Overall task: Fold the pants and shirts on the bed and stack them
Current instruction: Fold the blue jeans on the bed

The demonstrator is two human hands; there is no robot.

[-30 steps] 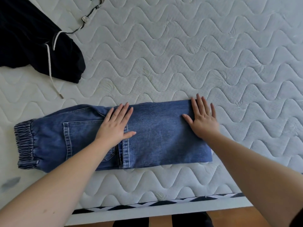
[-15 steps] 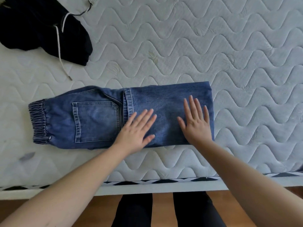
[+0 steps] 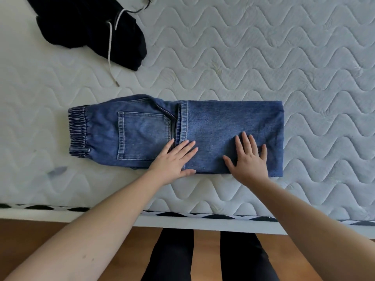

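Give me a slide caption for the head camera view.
Both hands, left hand and right hand, press flat on folded jeans on the mattress.

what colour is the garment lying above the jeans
Black, with a white drawstring; the black garment shows in the head view.

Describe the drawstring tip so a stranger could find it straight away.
Start at the white quilted mattress and find the black garment at its far left. A pale drawstring trails off it toward the jeans. Its tip is the small brownish end, lying alone on bare mattress.
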